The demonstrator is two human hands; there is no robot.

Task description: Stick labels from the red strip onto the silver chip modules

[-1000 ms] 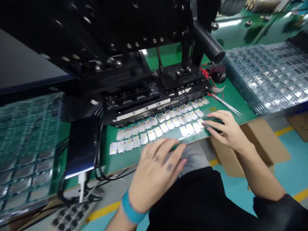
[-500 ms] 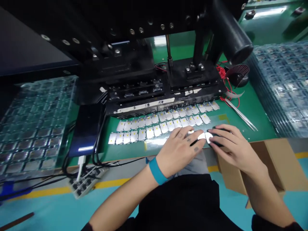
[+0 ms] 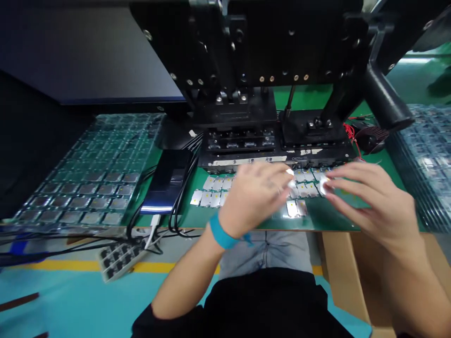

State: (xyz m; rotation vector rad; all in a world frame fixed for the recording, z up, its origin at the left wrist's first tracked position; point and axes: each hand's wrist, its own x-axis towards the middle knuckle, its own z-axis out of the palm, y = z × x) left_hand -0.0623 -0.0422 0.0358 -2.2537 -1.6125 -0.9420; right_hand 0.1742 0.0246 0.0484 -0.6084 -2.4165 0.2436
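Observation:
Rows of small silver square parts (image 3: 214, 192) with yellow dots lie on the green mat (image 3: 317, 218), in front of a black press fixture (image 3: 246, 141). My left hand (image 3: 257, 199), with a blue wristband, hovers over the middle of the rows. Its fingers are curled and a small silver part (image 3: 291, 184) shows at the fingertips. My right hand (image 3: 373, 202) is just to the right, its fingertips pinched on another small silver part (image 3: 324, 185). Both hands are smeared by motion. Two loose parts (image 3: 295, 208) lie below the hands.
Clear blister trays of parts stand at the left (image 3: 88, 183) and at the right (image 3: 426, 155). A dark phone (image 3: 169, 180) with cables lies left of the fixture. The press's black lever handle (image 3: 384, 101) juts out upper right. A cardboard box (image 3: 348, 281) sits below the table edge.
Both hands have lifted from the front row and moved up towards the fixture, each with a small part at its fingertips. My view has shifted left and tilted up.

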